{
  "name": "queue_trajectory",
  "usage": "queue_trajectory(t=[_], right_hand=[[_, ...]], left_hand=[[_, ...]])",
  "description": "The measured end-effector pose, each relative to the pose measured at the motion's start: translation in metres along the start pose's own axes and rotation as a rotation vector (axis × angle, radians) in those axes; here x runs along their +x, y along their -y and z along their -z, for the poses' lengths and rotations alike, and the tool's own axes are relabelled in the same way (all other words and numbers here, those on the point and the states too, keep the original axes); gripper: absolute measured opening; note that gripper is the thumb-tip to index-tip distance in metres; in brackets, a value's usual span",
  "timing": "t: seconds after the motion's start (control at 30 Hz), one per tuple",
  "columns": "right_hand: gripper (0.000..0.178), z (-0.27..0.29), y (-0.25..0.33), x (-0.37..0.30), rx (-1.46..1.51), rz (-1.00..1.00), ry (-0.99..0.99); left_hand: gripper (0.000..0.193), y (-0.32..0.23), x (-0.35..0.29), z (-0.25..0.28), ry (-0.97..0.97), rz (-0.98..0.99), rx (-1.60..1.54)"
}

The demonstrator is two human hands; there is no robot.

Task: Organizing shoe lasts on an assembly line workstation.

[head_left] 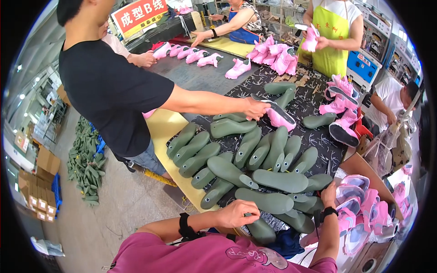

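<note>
- Shoe lasts (280, 181), green, lie massed on a table covered with a black patterned sheet (321, 140), directly before the person in the magenta shirt.
- Containers: cardboard boxes (38, 189) stand stacked at far left; their contents cannot be determined. A loose pile of lasts (84, 159) lies on the floor against blue material (100, 144).
- Orientation: lasts in the left-hand row slant, ringed holes at the near-left ends, other ends pointing away to the right. Two front-centre lasts lie crosswise, long axes roughly left to right.
- Left hand (239, 214): above the near lasts, fingers curled towards the thumb; contact cannot be confirmed.
- Right hand (328, 195): at the outer end of a right-side last, fingers bent; whether they pinch it cannot be told.
- A co-worker's hand (256, 108) grasps a dark-soled pink shoe (280, 116) over the table.
- Pink uppers (359, 204) lie heaped at right.
</note>
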State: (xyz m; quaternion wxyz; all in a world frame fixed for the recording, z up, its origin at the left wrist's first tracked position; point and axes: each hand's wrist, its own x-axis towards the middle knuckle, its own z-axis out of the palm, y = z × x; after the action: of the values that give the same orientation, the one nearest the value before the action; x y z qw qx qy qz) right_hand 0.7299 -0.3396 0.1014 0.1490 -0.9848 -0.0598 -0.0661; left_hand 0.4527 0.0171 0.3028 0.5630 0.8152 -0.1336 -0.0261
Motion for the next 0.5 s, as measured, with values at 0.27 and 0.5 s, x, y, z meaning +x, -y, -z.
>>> queue_trajectory(t=[0.27,0.5], right_hand=[[0.048,0.02,-0.01,0.009,0.008,-0.028,0.255],[0.022,0.113,0.036,0.007,-0.428,0.178,0.116]], left_hand=[[0.009,-0.033,0.024,0.01,-0.033,-0.112,-0.019],[0.014,-0.121,0.054,0.097,-0.199,-0.451,0.094]])
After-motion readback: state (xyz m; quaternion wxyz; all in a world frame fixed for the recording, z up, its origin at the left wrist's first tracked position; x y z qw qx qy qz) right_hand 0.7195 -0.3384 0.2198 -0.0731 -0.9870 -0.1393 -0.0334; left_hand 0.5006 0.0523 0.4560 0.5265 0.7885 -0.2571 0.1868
